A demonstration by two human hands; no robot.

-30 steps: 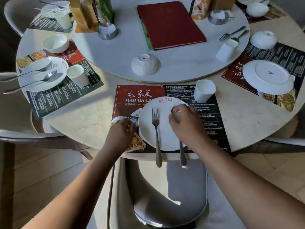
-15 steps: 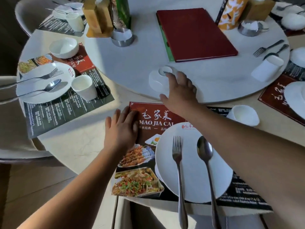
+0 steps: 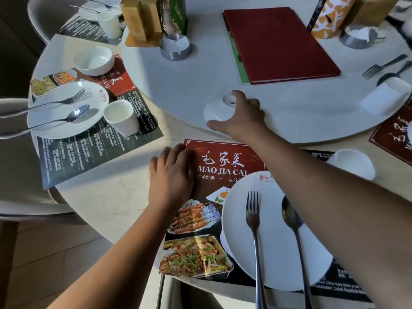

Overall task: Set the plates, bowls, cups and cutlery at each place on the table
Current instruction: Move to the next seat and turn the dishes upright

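An upturned white bowl (image 3: 215, 110) sits on the white turntable (image 3: 200, 81), and my right hand (image 3: 242, 118) grips it from above, thumb and fingers curled round its sides. My left hand (image 3: 170, 177) rests flat on the left edge of the red menu placemat (image 3: 223, 161) before me. On that mat lies a white plate (image 3: 274, 237) with a fork (image 3: 254, 233) and a spoon (image 3: 292, 221) side by side. A white cup (image 3: 352, 162) stands right of my right arm.
At the left sits a set place: plate (image 3: 58, 121) with fork and spoon, cup (image 3: 121, 117), bowl (image 3: 93, 60). The turntable carries a red menu book (image 3: 281, 43), metal ashtrays (image 3: 176, 46), boxes, and a cup, fork and spoon at the right. A chair sits below me.
My right hand left the spoon on the plate, reached forward to the upturned bowl and now closes round it. My left hand slid up the placemat's left edge.
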